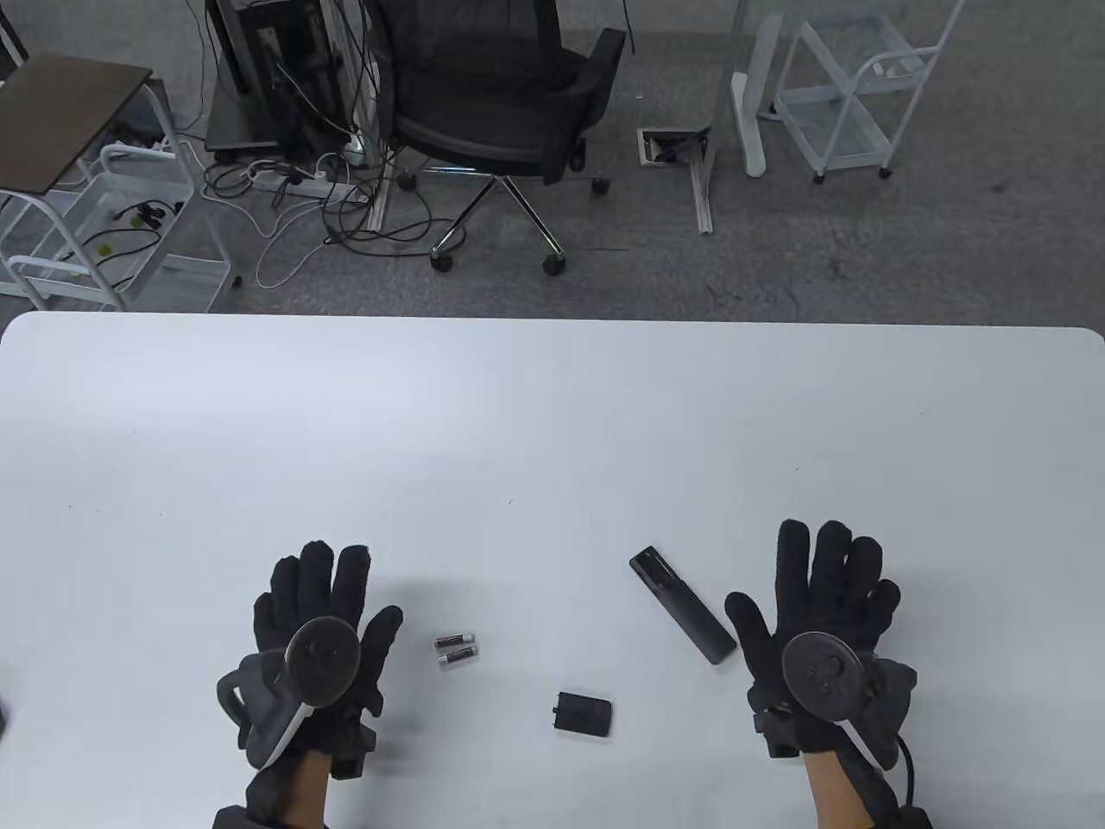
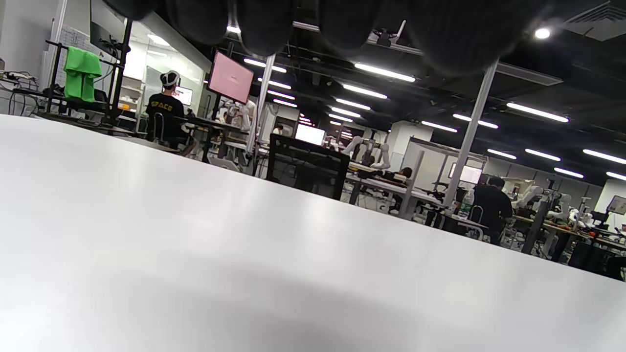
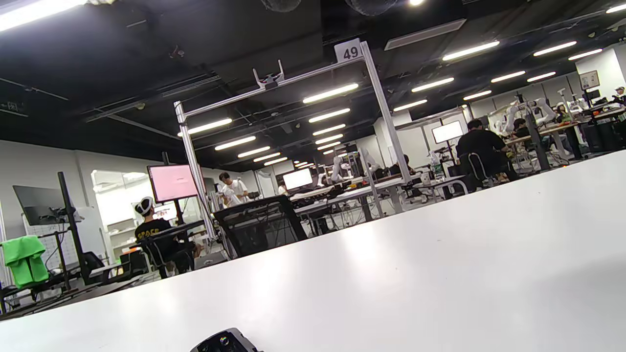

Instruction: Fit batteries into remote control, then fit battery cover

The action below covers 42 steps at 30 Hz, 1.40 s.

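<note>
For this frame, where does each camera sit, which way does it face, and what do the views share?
Table view: overhead, looking down on the white table; left hand, right hand, remote control, batteries, battery cover.
Left wrist view: low, tilted, facing across the table; fingers at top.
Right wrist view: low, tilted, same direction.
Shared: table, pink monitor.
</note>
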Available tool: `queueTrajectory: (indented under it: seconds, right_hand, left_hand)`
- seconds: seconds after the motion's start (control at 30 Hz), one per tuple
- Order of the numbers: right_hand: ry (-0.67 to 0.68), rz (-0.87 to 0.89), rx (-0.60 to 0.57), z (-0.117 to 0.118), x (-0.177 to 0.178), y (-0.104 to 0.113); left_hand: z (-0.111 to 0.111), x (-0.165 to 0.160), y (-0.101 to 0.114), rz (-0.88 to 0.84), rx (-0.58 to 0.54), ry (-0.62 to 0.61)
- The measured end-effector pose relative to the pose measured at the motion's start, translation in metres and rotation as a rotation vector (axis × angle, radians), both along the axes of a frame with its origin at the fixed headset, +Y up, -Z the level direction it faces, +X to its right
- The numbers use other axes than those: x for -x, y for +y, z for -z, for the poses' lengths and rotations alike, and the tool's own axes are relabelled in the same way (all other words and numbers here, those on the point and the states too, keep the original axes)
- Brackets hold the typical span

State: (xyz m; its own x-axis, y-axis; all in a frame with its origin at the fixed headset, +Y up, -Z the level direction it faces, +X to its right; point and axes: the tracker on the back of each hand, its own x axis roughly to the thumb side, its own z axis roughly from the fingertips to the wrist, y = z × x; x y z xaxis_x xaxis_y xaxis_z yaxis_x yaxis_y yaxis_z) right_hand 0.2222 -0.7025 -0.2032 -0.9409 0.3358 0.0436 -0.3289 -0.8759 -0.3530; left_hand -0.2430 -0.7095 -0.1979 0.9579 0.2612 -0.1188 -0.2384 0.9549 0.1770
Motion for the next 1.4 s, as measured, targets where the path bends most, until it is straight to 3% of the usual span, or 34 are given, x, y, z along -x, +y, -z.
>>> queueTrajectory:
  seconds: [0.7,0.97,1.4]
  right_hand:
    - [0.055,-0.022,0.038,0.006,0.011,-0.012]
    - [0.121,-0.125,0.188,0.022,0.033,-0.039]
    - [0.066,-0.313,0.418,0.05,0.04,-0.082]
  left_hand:
    - [0.002,-0.006,-0.004,-0.001,0.025,-0.029]
    - [0.004,-0.015,-0.009,0.008,0.058,-0.06]
    - [0.004,-0.03,-0.013,0.023,0.088,-0.116]
